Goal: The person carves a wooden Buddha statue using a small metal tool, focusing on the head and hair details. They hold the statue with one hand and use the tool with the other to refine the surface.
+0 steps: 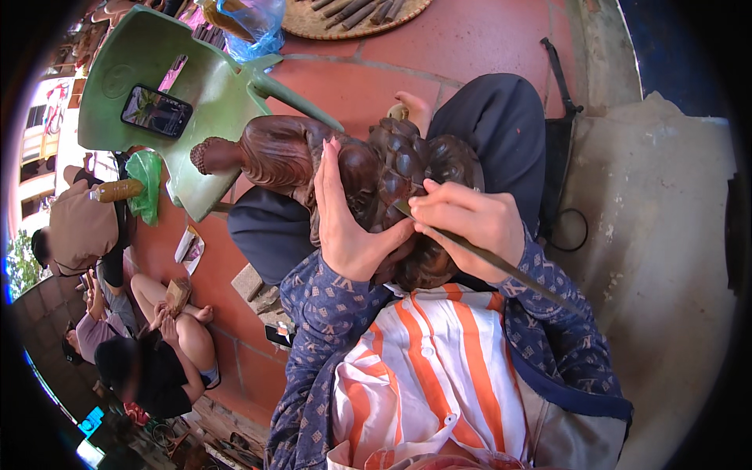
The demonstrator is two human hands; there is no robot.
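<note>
A dark brown carved wooden statue [286,153] of a seated robed figure lies on its side across my lap, its head to the left. Its petal-carved base [395,160] is toward my right hand. My left hand [345,235] is laid against the statue with fingers stretched upward and the thumb pointing right, close to the tool's tip. In my right hand [474,223] is a long, thin, flat carving tool [513,270], gripped near its front end. The tip meets the carved base; the rear runs back over my right forearm.
A green plastic chair [211,102] bearing a phone [157,111] stands ahead left. Beyond my knees is a woven tray [352,31] of dark sticks. Other people sit at the left, one holding a wooden block [178,294]. A grey wall-like surface [642,235] rises at the right.
</note>
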